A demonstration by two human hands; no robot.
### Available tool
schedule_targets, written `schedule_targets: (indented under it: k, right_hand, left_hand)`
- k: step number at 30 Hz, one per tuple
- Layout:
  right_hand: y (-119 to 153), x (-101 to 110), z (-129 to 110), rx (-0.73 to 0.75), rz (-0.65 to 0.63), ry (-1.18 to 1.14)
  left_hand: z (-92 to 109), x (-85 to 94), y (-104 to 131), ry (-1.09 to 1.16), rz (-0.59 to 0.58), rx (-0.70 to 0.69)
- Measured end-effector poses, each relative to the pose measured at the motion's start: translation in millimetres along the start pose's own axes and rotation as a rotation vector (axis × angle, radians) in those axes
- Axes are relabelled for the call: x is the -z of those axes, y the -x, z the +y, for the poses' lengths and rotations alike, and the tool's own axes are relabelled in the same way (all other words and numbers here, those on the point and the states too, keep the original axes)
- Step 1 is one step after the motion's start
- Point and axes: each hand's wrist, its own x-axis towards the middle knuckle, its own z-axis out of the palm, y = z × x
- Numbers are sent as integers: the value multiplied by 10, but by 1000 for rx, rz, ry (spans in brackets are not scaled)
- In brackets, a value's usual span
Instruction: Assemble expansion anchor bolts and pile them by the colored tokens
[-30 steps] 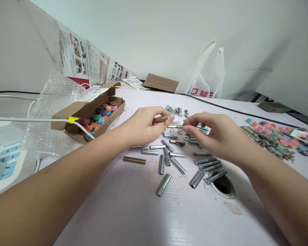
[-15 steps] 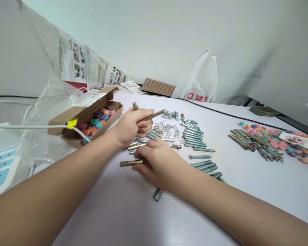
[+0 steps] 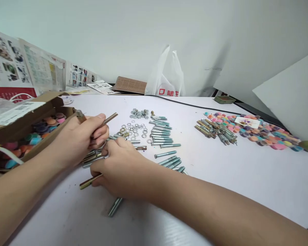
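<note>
hands [image 3: 85,134] curled closed: left hand [image 3: 82,136] gripping brownish rod [image 3: 111,118], right hand [image 3: 118,165] pinching brassy tube [image 3: 88,182]

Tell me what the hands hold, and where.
The left hand grips a brownish rod short of its jutting tip; a threaded end also shows. The right hand grips a golden tube by its right end; whether it's lifted is unclear.
</note>
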Motion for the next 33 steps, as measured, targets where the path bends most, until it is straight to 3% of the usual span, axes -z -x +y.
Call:
schedule_targets:
  k: [3,5,6,8,11,16,24,28,33]
  right_hand:
    - [86,144,80,25,85,16]
    - [209,342,178,-38,79,-101]
    - [280,454,238,-141,68,-192]
    - [412,654,367,-282,196,-279]
    - [520,793,534,-278,355,-331]
    - [504,678,627,-241,354,-556]
    - [504,634,624,-310,350,-681]
    - [482,641,512,-207,287,-649]
    - [392,564,253,-92,237,-634]
  left_hand:
    - [14,-12,-2,-11,66,-8]
    - [32,-32,19,-72,91,-7]
    - [39,-46,38,-144,94,-11]
    - [45,-76,87,-322,34,-16]
    - [35,-108,152,-442,-109,8]
    - [10,-78,141,-395,-285,18]
    - [61,-40,133,-461,-277,14]
    - [35,-51,161,-534,-324,18]
    - [-30,-108,196,-433,-358,-41]
